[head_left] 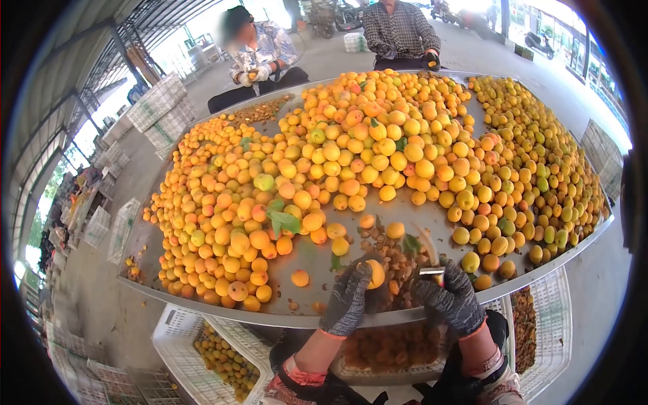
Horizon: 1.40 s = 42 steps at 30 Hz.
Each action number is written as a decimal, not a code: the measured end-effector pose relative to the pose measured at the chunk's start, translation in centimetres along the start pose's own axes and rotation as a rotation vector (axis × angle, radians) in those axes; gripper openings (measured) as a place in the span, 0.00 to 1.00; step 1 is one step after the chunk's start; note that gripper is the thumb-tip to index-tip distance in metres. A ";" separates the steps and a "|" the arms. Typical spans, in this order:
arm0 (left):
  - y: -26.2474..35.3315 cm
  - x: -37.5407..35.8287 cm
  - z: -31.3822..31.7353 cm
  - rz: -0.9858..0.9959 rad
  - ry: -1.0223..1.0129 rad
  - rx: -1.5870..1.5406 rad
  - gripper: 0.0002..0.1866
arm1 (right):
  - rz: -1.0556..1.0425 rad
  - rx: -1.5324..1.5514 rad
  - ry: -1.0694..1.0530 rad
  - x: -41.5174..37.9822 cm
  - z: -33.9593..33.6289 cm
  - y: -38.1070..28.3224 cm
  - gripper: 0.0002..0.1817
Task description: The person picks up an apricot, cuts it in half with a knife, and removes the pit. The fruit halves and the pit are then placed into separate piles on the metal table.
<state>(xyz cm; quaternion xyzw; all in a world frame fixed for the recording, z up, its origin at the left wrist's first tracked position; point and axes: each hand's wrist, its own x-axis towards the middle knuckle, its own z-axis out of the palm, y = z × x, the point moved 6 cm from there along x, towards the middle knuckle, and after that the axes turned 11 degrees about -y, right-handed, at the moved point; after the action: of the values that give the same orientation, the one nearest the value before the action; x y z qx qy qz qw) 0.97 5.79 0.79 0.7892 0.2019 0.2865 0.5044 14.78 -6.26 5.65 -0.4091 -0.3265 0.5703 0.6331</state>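
Both my hands wear dark grey knit gloves at the near edge of a metal table (310, 260). My left hand (348, 297) has its fingers wrapped round an orange apricot (375, 274). To its right, my right hand (453, 297) grips a small metal tool (432, 271), whose far part is blurred. Between and just beyond the hands lies a pile of brown pits (399, 270) with a loose apricot (395, 230) and a green leaf (410, 245) on it. A big heap of apricots (364, 135) spreads behind.
Greener apricots (547, 169) cover the table's right side. White crates (179, 324) stand below the near edge, one holding fruit. Across the table sit a person in a patterned shirt (273, 47) and another in a checked shirt (399, 34). Stacked crates (162, 111) stand at left.
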 end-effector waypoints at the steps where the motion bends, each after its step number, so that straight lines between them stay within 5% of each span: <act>1: 0.4 -0.1 0.4 -0.005 -0.011 -0.006 0.15 | -0.010 -0.294 0.007 0.4 0.2 -1.3 0.17; 2: 0.5 0.0 1.2 -0.101 -0.086 -0.174 0.15 | -0.018 -0.589 0.013 0.5 0.5 -2.0 0.19; 4: 1.8 0.3 2.2 -0.193 -0.168 -0.344 0.15 | -0.033 -0.605 0.031 1.0 1.1 -1.4 0.24; 6: 2.9 0.6 2.8 -0.255 -0.212 -0.370 0.15 | -0.282 -0.851 -0.179 1.5 2.8 -1.7 0.27; 8: 2.3 0.1 3.2 -0.142 -0.168 -0.173 0.15 | -0.199 -0.768 -0.208 1.7 2.3 -0.1 0.27; 10: 1.2 -0.3 3.7 -0.028 -0.121 0.021 0.15 | -0.074 -0.282 -0.062 1.9 1.6 1.2 0.28; 13: -1.9 -0.7 3.0 -0.292 0.021 -0.442 0.15 | -0.292 -0.392 0.090 1.3 0.7 2.1 0.25; 14: -0.5 -0.5 2.3 -0.160 -0.014 -0.232 0.15 | -0.289 -0.392 0.088 1.2 0.7 1.9 0.25; 16: 1.9 -0.1 1.7 -0.029 -0.046 -0.019 0.16 | -0.064 0.094 0.141 1.3 0.2 3.1 0.22; 18: 1.0 -0.2 2.8 -0.326 -0.036 -0.981 0.18 | -0.055 0.216 0.182 1.1 0.1 2.9 0.21; 21: 1.9 -0.3 2.5 -0.431 -0.031 -1.126 0.25 | -0.021 0.321 0.255 0.5 -0.4 3.1 0.20; 22: 1.4 -0.6 2.2 -0.434 -0.032 -1.128 0.25 | -0.018 0.314 0.221 0.4 -0.5 2.9 0.19; 24: 1.0 -1.0 3.0 -0.369 -0.414 -0.858 0.25 | -0.017 0.302 0.193 0.4 -1.6 3.8 0.19; 26: 3.6 -1.4 3.1 -0.237 -0.491 -0.631 0.24 | -0.317 -0.376 0.237 0.7 -3.7 4.0 0.21; 27: 5.3 -1.6 3.1 -0.104 -0.555 -0.399 0.23 | -0.319 -0.377 0.244 0.4 -3.2 2.8 0.21; 28: 5.8 -1.4 3.1 -0.104 -0.562 -0.402 0.23 | -0.165 -0.061 0.191 0.5 -2.3 2.0 0.21; 29: 6.1 -1.3 3.4 -0.108 -0.665 -0.094 0.23 | -0.008 0.256 0.134 0.6 -1.3 2.3 0.21; 30: 6.2 -1.2 3.6 -0.109 -0.756 0.218 0.24 | -0.007 0.257 0.139 0.7 -1.2 2.4 0.21; 34: 6.4 -1.1 3.3 -0.149 -0.797 0.071 0.24 | -0.029 0.166 0.185 0.9 -1.3 2.4 0.19; 36: 6.2 -1.0 3.5 0.097 -0.769 0.162 0.26 | -0.012 0.156 0.179 1.0 -1.1 2.5 0.18; 40: 5.5 -1.5 3.3 0.145 -0.823 0.353 0.26 | -0.038 0.180 0.165 1.2 -0.7 2.3 0.17; 42: 4.0 -0.6 1.7 -0.130 -0.367 -0.208 0.24 | -0.037 0.184 0.173 1.2 -0.5 2.2 0.16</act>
<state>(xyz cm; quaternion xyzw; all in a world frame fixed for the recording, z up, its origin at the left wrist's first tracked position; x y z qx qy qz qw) 1.78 2.64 3.69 0.7569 0.1267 0.1244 0.6289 14.33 -5.08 3.38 -0.3911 -0.2244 0.5486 0.7040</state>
